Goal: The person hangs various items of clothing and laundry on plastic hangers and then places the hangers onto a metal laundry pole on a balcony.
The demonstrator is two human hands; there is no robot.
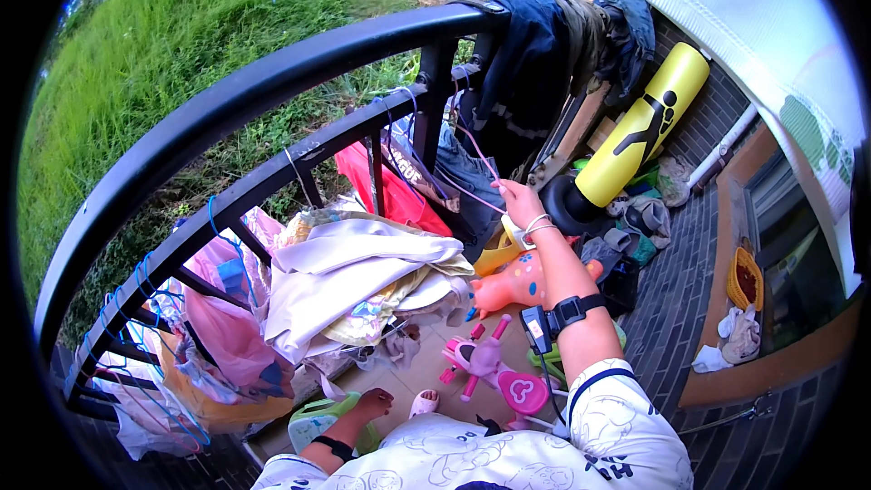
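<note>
My right hand (520, 203) is raised near the corner of the black metal railing (272, 75), its fingers closed on a thin pink clothes hanger (482, 150). Beyond it, dark trousers (524, 61) drape over the top rail. Low at the left, my left hand (374, 403) is held near a green and white plastic stool (320, 418), fingers curled; I see nothing in it for certain. Between the hands and the railing lies a heap of folded pale cloth (354, 252). Blue wire hangers (146, 286) hang on the lower rail at the left.
A pink ride-on toy (500, 367) and an orange inflatable animal (514, 282) stand on the tiled floor. A yellow cylinder (643, 126) leans by the brick wall at the right. An orange basket (745, 278) and crumpled cloths (738, 337) rest on the window ledge.
</note>
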